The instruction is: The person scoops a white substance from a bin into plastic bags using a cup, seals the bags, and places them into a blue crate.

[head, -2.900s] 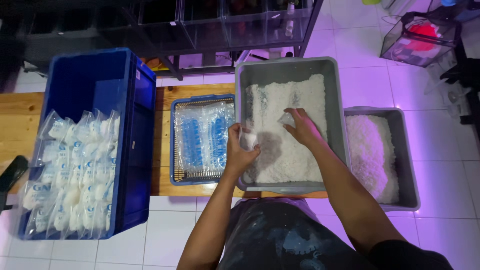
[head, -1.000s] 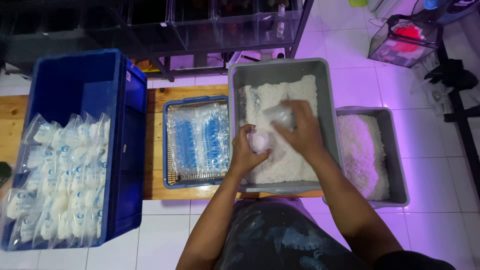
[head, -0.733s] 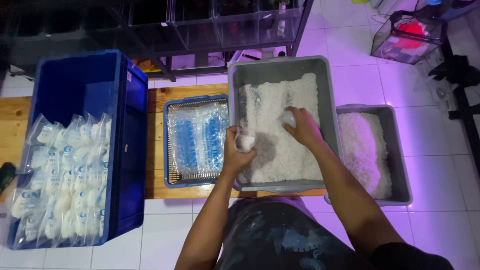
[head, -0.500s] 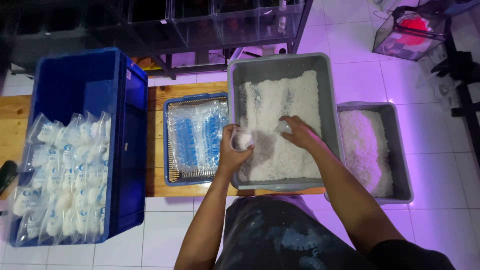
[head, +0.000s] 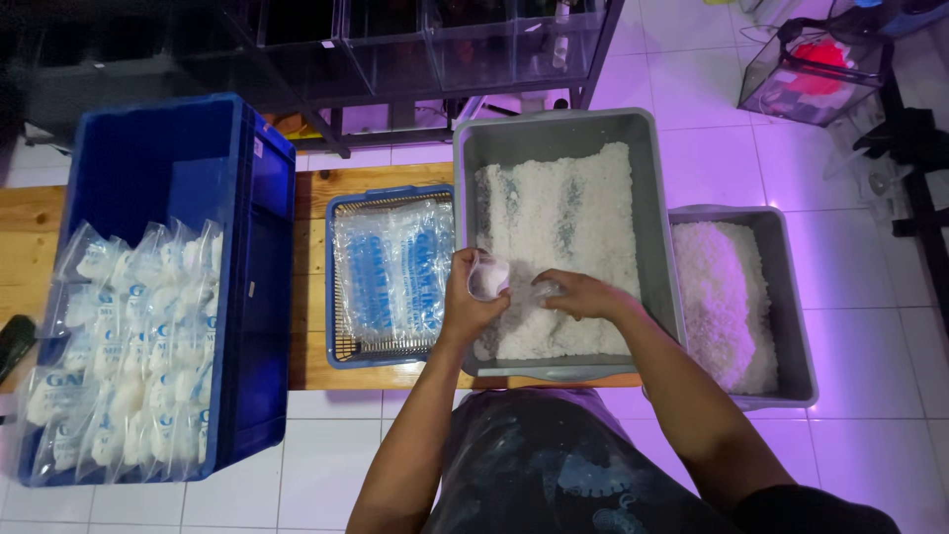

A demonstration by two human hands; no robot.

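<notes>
Over a grey tub [head: 660, 213] of white grains [head: 559, 232], left hand [head: 465, 305] grips a small bag [head: 487, 275] beside curled right hand [head: 578, 294].

The person is wearing a dark grey shirt [head: 554, 465] with pale, faded patches and whitish smears showing across the front, like a worn print or dust. Both forearms are showing bare, with no sleeves reaching them. The left hand [head: 467, 302] and the right hand [head: 583, 295] are wearing no gloves. At the lower right corner a black piece of clothing [head: 820, 509] is showing.
</notes>
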